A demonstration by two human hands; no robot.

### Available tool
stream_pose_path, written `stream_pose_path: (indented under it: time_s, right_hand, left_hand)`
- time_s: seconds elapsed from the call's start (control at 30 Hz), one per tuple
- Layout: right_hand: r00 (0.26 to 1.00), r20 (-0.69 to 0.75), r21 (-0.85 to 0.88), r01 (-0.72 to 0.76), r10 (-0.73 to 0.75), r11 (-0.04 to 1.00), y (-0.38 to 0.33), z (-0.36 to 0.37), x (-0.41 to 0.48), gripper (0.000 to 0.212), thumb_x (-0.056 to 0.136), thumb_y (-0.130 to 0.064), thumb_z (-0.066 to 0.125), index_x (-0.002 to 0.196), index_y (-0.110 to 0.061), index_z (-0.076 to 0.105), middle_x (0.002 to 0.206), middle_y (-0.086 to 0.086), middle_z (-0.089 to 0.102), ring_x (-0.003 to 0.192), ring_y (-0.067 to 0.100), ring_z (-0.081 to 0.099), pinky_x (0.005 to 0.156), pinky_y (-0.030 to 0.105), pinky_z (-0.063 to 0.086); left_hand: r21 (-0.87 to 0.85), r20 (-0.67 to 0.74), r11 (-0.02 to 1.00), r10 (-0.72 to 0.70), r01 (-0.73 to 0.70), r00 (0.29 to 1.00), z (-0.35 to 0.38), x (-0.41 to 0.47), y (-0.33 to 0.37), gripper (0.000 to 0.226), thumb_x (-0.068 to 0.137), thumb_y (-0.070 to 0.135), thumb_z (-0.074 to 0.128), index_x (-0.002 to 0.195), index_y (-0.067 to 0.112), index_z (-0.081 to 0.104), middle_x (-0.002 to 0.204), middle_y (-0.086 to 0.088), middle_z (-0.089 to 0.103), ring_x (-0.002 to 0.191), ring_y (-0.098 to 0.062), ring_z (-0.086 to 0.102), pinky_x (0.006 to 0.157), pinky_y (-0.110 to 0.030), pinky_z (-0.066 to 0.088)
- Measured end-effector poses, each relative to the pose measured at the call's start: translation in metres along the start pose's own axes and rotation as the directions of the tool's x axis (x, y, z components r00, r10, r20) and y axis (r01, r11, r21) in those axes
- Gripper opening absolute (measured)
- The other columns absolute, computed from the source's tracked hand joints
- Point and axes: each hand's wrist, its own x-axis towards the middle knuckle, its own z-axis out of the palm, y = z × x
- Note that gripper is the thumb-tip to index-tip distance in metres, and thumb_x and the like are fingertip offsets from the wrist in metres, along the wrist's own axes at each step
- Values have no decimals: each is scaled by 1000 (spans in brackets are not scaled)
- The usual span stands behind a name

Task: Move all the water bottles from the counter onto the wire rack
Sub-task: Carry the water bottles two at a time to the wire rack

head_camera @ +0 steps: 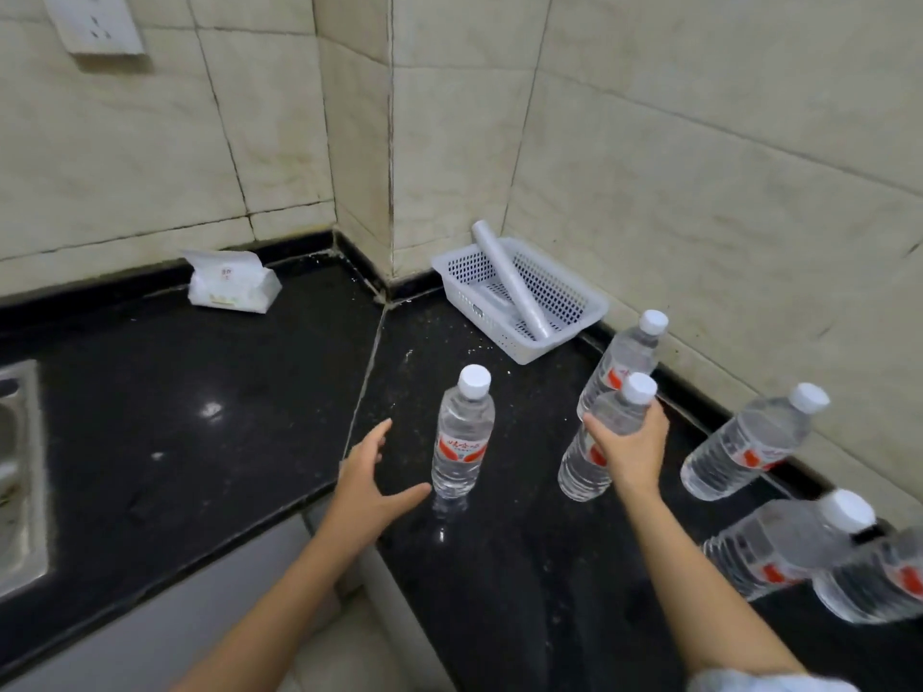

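Six clear plastic water bottles with white caps and red labels are standing on the black polished stone counter [200, 442], none yet moved; the wire rack is lying outside the view. The right hand [630, 449] is closing around the shoulder of one clear bottle [594, 457] near the counter's back edge, fingers wrapping it just below the cap. Touching or just behind it is standing a second bottle [624, 362] by the wall. The left hand [367, 484] is reaching, open and empty, thumb spread, toward a lone bottle [462, 442] standing close to the counter's front edge, not yet touching it. Three more bottles are crowding the right end of the counter: one [749, 444] against the wall, and a blurred pair [784, 546], [879, 576] nearer the front.

For a clean lift, the left hand is likely needing to settle on the lone bottle's ribbed upper body, above the label, before both rise together, the right bottle coming straight up to avoid knocking its neighbour.

A white perforated plastic basket [589, 312] holding a grey roll [509, 279] is sitting in the back corner, a white tissue pack [232, 282] along the back edge, a steel sink [20, 472] at the left end.
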Motion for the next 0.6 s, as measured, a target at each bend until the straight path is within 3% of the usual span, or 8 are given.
stream_pose_path:
  time_s: [0.13,0.27,0.43,0.6]
  right_hand:
    - [994,97,2,-54,54,999,4,1,19,68,69,-15,76,128,-14,42,114,-2,52,102,13,49,90,28,38]
    - [994,72,35,-82,80,996,8,-4,25,65,70,-12,76,126,-15,43,108,-4,53,98,14,52,87,27,39]
    - [991,106,42,-85,80,996,10,-5,22,58,67,-13,77,112,-28,44,104,-5,58,96,15,57,87,30,44]
    - [994,51,15,-100,99,995,14,-2,8,56,66,-17,78,109,-32,45,106,-4,61,96,13,58,84,27,43]
  left_hand:
    - [118,89,985,115,-125,989,24,30,17,97,59,34,79,129,49,14,145,2,28,133,-17,26,111,-37,25]
    - [52,-2,987,152,-152,988,50,53,27,99,48,39,80,132,40,28,135,5,37,129,-19,34,110,-39,29]
    - [-117,-86,985,115,-124,990,69,63,34,78,59,5,81,112,42,37,116,3,50,106,-15,51,96,-32,41]
    - [-113,17,988,107,-104,994,66,73,34,75,60,5,81,118,30,41,101,10,55,91,-9,54,85,-27,41]
